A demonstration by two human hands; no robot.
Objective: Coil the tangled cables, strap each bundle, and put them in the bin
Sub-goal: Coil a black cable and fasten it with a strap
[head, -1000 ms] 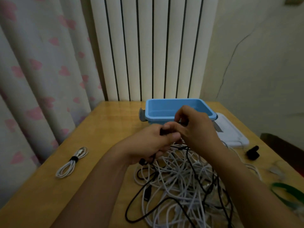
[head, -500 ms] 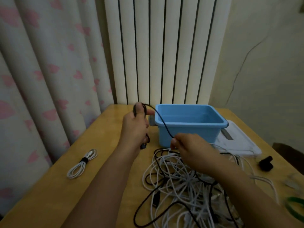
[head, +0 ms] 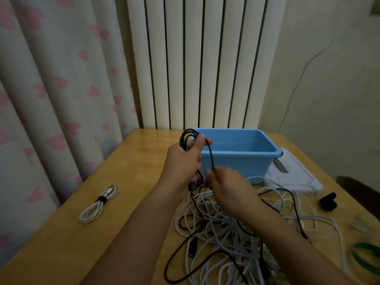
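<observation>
Gripping black cable (head: 210, 155) loops, left hand (head: 181, 163); right hand (head: 228, 188) pinching its strand, beside blue bin (head: 238, 161) rim.

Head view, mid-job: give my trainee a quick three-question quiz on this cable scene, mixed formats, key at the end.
1. True or false: the left hand holds loops of the black cable.
2. Where is the strapped white bundle? A) inside the blue bin B) on the table, left of the arms C) on the white lid
3. Fill in: the right hand pinches the black cable in front of the ____.

Key: 1 true; 2 B; 3 blue bin.
</observation>
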